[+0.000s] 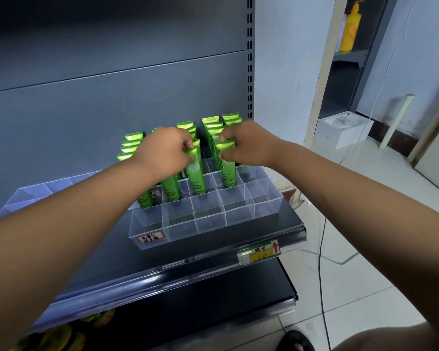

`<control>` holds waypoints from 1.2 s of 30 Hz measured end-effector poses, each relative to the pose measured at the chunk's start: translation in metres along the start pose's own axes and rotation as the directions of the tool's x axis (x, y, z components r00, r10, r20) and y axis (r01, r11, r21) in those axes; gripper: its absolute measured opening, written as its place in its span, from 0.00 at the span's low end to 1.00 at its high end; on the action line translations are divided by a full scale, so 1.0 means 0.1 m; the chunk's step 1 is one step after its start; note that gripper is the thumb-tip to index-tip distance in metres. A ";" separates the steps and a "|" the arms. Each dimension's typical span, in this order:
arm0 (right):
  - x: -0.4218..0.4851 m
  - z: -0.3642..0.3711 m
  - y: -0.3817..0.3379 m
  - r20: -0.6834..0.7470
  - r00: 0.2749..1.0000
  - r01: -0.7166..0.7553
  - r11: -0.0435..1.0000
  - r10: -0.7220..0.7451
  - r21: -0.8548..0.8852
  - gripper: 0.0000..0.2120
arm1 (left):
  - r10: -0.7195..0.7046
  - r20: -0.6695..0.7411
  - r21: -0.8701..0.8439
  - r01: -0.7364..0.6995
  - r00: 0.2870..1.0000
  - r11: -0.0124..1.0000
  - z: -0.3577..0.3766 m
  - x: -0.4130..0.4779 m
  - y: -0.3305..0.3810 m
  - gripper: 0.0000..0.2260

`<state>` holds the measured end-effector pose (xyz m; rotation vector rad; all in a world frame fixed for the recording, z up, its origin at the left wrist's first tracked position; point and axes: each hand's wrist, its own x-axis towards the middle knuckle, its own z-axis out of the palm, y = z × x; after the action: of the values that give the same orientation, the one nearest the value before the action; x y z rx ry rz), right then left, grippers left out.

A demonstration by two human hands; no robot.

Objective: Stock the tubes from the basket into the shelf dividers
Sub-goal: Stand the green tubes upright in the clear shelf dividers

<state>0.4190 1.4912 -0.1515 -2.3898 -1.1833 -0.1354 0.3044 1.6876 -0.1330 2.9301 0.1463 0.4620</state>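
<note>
Compartments of the clear plastic divider tray [208, 225] on the dark metal shelf [193, 249] hold upright glossy green squeeze tubes [214, 127], crowded into its rear rows. Fingers of the left hand [166, 152] pinch the crimped top of the centre tube [195, 173] standing in a cell; the right hand [241, 145] likewise pinches the neighbouring tube [227, 165] one column over. A handwritten label [151, 238] fronts the tray, a yellow price tag [259, 252] sits on the shelf rail, and a white box [342, 129] and black cable [321, 249] lie on the tiled floor [365, 287] to the right

Glossy green tubes [197, 171], clear plastic dividers [211, 211], seemingly matt metal shelf [213, 249].
</note>
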 end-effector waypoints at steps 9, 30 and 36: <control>0.00 -0.01 -0.11 -0.080 0.991 0.102 0.992 -0.107 -0.072 0.10 | 0.008 -0.017 -0.013 -0.008 1.000 1.000 -0.02 -0.03 0.05 0.07; -0.37 0.17 -1.87 -0.123 0.965 0.227 0.973 -0.230 -0.033 0.27 | -0.288 -0.384 0.246 0.397 0.878 0.884 -0.69 -1.77 -0.35 0.32; -0.49 0.66 -3.01 -0.101 0.937 0.343 0.936 -0.335 0.081 0.29 | -0.463 -0.507 0.208 0.625 0.727 0.753 -1.13 -2.79 -0.88 0.32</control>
<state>0.1483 1.6416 -0.1146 -2.0561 -1.5164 -0.2817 -0.0015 1.7566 -0.1262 2.8348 1.2677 1.0534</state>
